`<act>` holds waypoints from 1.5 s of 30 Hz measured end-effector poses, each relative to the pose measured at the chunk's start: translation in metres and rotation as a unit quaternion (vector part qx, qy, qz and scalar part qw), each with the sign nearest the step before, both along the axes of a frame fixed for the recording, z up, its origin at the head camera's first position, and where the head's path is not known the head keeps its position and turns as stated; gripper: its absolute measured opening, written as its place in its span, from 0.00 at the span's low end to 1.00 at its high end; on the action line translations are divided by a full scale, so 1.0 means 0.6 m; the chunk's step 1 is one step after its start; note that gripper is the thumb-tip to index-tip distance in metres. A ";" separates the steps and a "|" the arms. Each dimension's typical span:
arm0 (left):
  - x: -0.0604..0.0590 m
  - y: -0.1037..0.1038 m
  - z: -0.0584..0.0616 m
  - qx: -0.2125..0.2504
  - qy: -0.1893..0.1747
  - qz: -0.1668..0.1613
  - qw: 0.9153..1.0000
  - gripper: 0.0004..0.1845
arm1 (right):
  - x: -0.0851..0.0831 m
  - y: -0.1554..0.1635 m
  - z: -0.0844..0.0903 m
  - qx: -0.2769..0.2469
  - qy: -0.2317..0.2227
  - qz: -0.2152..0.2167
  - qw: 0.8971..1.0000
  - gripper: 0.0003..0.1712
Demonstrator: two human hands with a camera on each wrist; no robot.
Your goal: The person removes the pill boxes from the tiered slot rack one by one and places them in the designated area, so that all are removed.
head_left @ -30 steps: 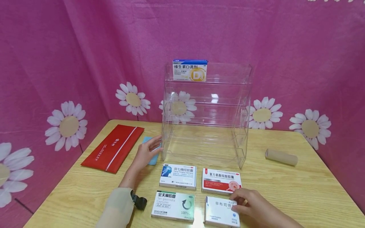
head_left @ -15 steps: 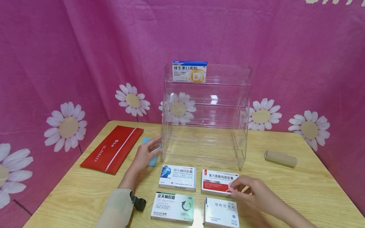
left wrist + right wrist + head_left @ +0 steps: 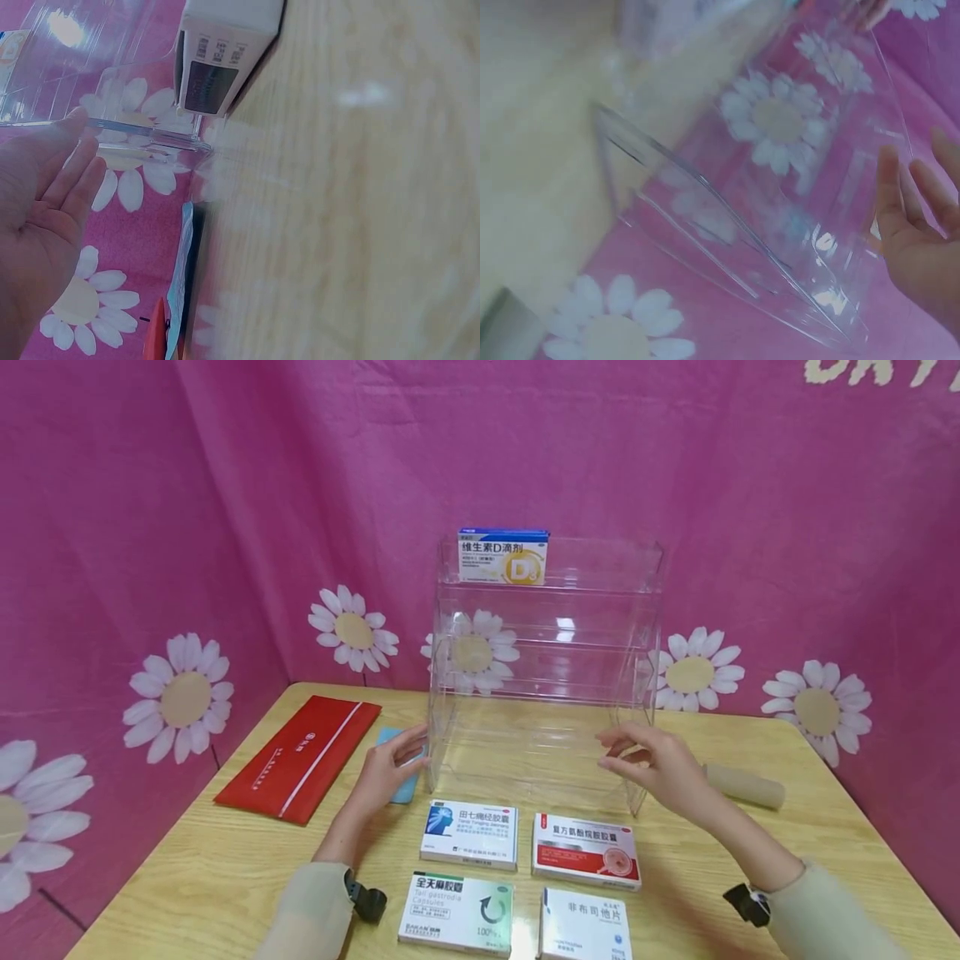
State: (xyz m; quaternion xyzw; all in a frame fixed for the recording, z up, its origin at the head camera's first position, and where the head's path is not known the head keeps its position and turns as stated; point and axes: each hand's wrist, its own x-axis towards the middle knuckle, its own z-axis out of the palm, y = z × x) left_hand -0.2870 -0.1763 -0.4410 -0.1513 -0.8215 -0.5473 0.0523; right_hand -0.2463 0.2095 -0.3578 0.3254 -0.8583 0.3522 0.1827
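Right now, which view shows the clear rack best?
The head view: the whole rack stands on the table, left hand at its left edge, right hand near its right side. The left wrist view shows only one clear edge by the fingertips; the right wrist view shows blurred, close shelves.

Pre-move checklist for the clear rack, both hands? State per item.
1. Left hand on the clear acrylic rack: ok, fingers rest on its left edge.
2. Right hand on the rack: cannot tell, open by the right front edge.
3. Both hands free: ok, neither holds a box.
4. Vitamin D3 box seated: ok, upright on the top tier.
5. Lower tiers clear: ok.
6. Space in front: not ok, red-and-white medicine box and blue-head medicine box lie close to the base.
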 end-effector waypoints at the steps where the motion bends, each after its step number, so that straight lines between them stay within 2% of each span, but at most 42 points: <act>1: 0.000 0.000 0.000 0.000 0.000 -0.001 1.000 0.29 | -0.011 -0.003 0.008 -0.001 0.016 -0.005 1.000 0.13; 7: -0.001 0.000 -0.005 0.003 0.002 -0.001 1.000 0.29 | -0.074 -0.019 0.057 -0.007 0.075 -0.045 0.996 0.15; 17: 0.000 -0.001 -0.002 0.005 0.001 0.002 1.000 0.29 | -0.163 -0.055 0.141 -0.052 0.089 -0.091 0.990 0.20; 29: 0.001 -0.001 -0.002 0.014 0.013 -0.006 1.000 0.29 | -0.258 -0.102 0.212 -0.066 0.105 -0.121 0.985 0.25; 33: 0.001 -0.002 -0.002 0.013 0.015 -0.002 1.000 0.29 | -0.283 -0.123 0.229 -0.061 0.092 -0.122 0.986 0.27; 38: 0.000 -0.003 -0.002 0.008 0.015 -0.001 1.000 0.29 | -0.305 -0.143 0.240 -0.029 0.064 -0.132 0.989 0.30; 45: -0.001 -0.002 -0.005 0.012 0.017 -0.002 1.000 0.29 | -0.321 -0.158 0.241 0.012 0.039 -0.143 0.989 0.27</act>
